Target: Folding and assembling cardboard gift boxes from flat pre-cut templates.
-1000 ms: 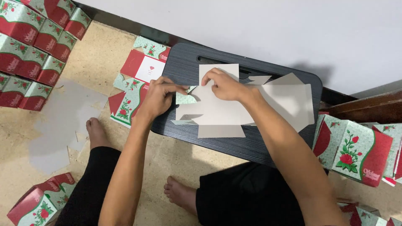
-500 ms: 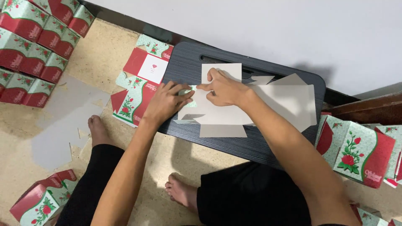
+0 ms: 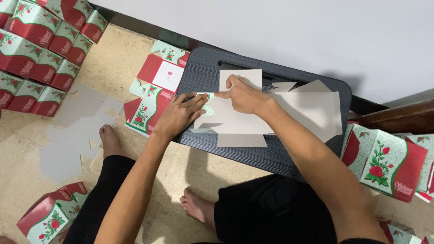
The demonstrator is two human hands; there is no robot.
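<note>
Black lap desk (image 3: pixel 289 153) on tan floor (image 3: pixel 113 68)

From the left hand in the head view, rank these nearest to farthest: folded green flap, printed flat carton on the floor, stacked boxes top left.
1. Folded green flap, at the left hand's fingers.
2. Printed flat carton, just left, on the floor.
3. Stacked boxes, far upper left.

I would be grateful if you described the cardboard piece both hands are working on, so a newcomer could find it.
Find the dark lap desk by the white wall. On it lies an unfolded box blank, grey side up, under the left hand and right hand. Unlike the bare grey sheet beside it, a green printed flap shows at its left edge.
</note>
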